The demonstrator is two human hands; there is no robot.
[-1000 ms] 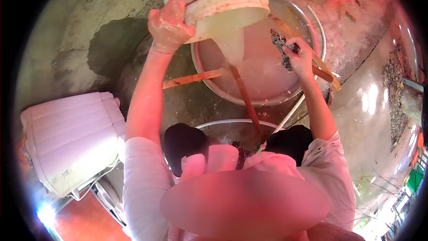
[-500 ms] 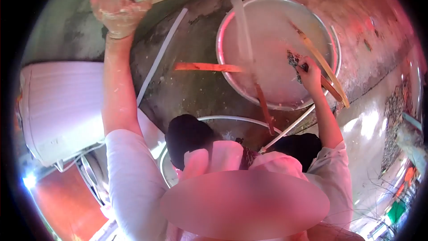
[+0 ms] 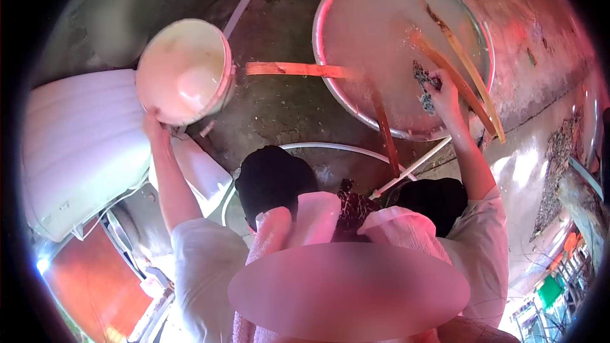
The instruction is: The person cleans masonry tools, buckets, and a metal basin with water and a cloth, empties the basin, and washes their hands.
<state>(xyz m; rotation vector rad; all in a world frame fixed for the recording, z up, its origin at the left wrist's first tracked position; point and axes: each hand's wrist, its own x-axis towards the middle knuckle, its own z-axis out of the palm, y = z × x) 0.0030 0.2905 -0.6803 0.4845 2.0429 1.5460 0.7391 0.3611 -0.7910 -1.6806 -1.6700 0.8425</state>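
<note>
At the left, my left hand (image 3: pixel 156 126) is closed on the near rim of a pale bucket (image 3: pixel 181 70); its fingers are partly hidden. The bucket tilts so that its mouth faces me, and I see no water running from it. My right hand (image 3: pixel 445 92) is closed on a dark, ragged scouring pad (image 3: pixel 424 82) over the large round metal basin (image 3: pixel 330 98). Cloudy water fills that basin. Close beside my right hand, a brown wooden strip (image 3: pixel 460 86) and a lighter wooden strip (image 3: pixel 467 63) lean over the basin's right rim.
An orange-lit wooden strip (image 3: pixel 286 69) crosses the basin's left rim, and a darker strip (image 3: pixel 386 133) crosses the near rim. A white ribbed container (image 3: pixel 82 140) stands at the left. White pipes (image 3: pixel 413 168) lie on the wet concrete floor near my knees (image 3: pixel 276 178).
My left hand has come down and toward me with the bucket, and the stream into the basin has stopped. My right hand still holds the scouring pad at the basin.
</note>
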